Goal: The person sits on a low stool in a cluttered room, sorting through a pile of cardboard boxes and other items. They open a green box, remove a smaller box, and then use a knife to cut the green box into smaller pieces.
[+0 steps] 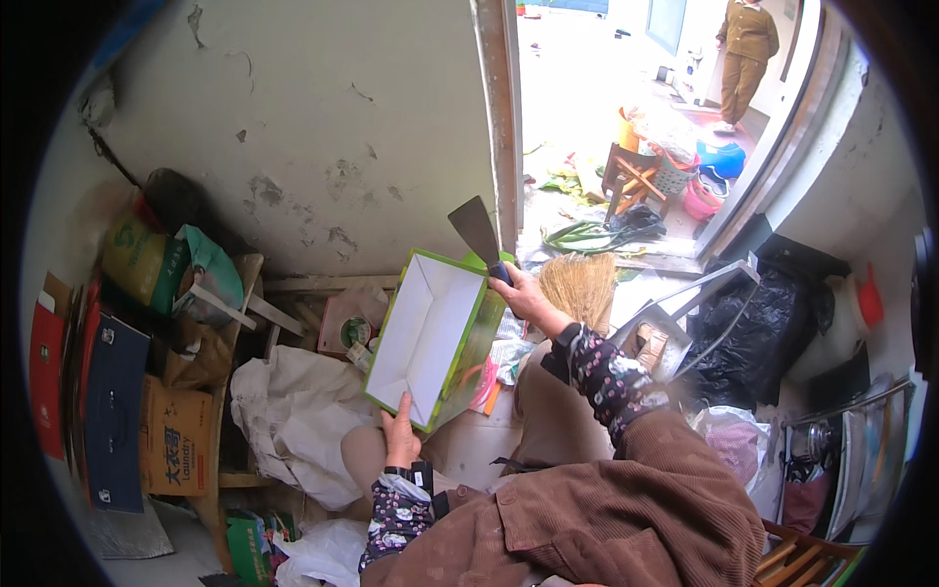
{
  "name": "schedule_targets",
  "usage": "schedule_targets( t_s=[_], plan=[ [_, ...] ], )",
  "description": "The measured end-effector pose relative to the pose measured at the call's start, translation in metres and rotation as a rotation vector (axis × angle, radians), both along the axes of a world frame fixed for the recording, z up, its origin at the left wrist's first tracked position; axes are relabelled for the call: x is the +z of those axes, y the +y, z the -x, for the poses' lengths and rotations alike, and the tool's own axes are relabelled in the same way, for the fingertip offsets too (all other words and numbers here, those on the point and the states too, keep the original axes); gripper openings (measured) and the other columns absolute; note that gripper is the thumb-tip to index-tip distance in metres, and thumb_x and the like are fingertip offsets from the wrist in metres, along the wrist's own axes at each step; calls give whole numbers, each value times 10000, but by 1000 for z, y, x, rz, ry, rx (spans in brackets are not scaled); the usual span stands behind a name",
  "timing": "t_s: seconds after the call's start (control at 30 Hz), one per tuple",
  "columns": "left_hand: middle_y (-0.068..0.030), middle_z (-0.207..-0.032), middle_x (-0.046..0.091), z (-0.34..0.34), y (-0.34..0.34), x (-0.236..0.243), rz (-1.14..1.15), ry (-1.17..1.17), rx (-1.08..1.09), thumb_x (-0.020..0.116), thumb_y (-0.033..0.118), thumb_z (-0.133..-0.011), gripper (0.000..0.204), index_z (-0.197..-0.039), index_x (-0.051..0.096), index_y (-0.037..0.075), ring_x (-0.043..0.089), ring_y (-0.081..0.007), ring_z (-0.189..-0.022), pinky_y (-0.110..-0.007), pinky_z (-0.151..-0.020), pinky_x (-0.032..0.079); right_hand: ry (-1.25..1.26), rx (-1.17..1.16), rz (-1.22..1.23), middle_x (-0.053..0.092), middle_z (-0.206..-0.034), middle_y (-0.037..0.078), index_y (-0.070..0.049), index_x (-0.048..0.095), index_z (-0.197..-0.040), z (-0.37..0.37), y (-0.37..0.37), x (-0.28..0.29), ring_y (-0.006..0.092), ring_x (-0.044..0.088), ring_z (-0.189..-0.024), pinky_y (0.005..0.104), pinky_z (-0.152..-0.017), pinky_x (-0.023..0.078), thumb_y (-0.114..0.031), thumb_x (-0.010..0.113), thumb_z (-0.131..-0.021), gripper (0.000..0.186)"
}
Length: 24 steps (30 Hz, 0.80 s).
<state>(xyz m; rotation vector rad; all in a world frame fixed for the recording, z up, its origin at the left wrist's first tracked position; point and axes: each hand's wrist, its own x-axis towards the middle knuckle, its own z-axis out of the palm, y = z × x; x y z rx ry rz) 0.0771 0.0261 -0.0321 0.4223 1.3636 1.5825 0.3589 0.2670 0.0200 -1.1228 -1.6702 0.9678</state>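
Your right hand (523, 298) is closing its grip around the blue handle of a scraper (476, 231), blade pointing up beside the door frame, while your left hand (399, 435) is pinching the lower corner of the green-edged box (427, 336), which is tilting open between both hands above the white sacks (293, 411). You are doing well to keep the box corner pinned firmly, so the blade can be working flat against its white inside; the straw broom (579, 287) is lying just behind

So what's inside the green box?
The green box looks empty: only its white inner walls and bottom show. The left hand holds its near edge, the right hand its far edge with a scraper. The near corner is hidden.
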Motion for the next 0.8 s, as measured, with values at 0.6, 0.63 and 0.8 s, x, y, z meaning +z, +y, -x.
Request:
schedule_targets(
  t_s=[0.6,0.63,0.8],
  plan=[
    [-202,-1314,542,89,60,40,-27,1072,-139,807,264,-801,825,-1440,354,5,549,-308,-1183,-382,-1011,433,-243,-157,285,676,-1016,206,-4,577,-1139,-2,-113,-50,302,678,-992,416,-831,535,-274,591,-956,327],
    [-211,-1341,522,93,58,34,-14,1034,-152,805,263,-802,835,-1449,345,3,535,-322,-1206,-391,-1023,426,67,-167,356,674,-1025,202,-3,572,-1133,-4,-106,-51,304,680,-994,410,-813,546,-271,579,-965,316],
    [-266,-1472,380,94,55,48,180,1467,-176,761,331,-824,874,-1516,293,75,407,-420,-1333,-464,-1087,369,844,-264,739,660,-998,178,10,526,-1024,-26,-71,-18,258,701,-798,327,-612,576,-165,505,-971,185]
  ],
)
